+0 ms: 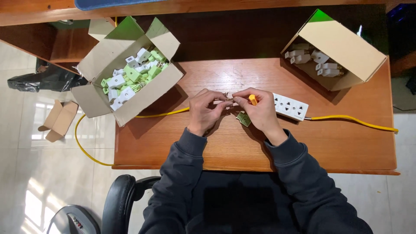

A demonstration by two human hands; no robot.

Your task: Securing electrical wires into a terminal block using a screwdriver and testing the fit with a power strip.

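One small brass metal part point(226, 99) is pinched between both hands above the wooden desk point(216, 147). The left hand point(205, 110) closes on it; the right hand point(259, 110) also grips one orange-handled screwdriver point(252, 100). Beside lie one green plastic piece point(243, 118), one white power strip point(290, 107), two open cardboard boxes point(104, 56).

At the middle of the wooden table point(346, 143) the left hand point(203, 110) and the right hand point(260, 113) meet, fingertips pinching something small between them — too small to make out — with a yellow handle point(252, 100) poking up from the right hand and a small green part point(243, 118) lying just under it. A white power strip point(290, 107) sits right beside the right hand, its yellow cable point(355, 120) trailing off to the side. Two open cardboard boxes flank the work — the left box point(93, 102) heaped with green and white plug parts, the right box point(346, 47) holding a few white ones.
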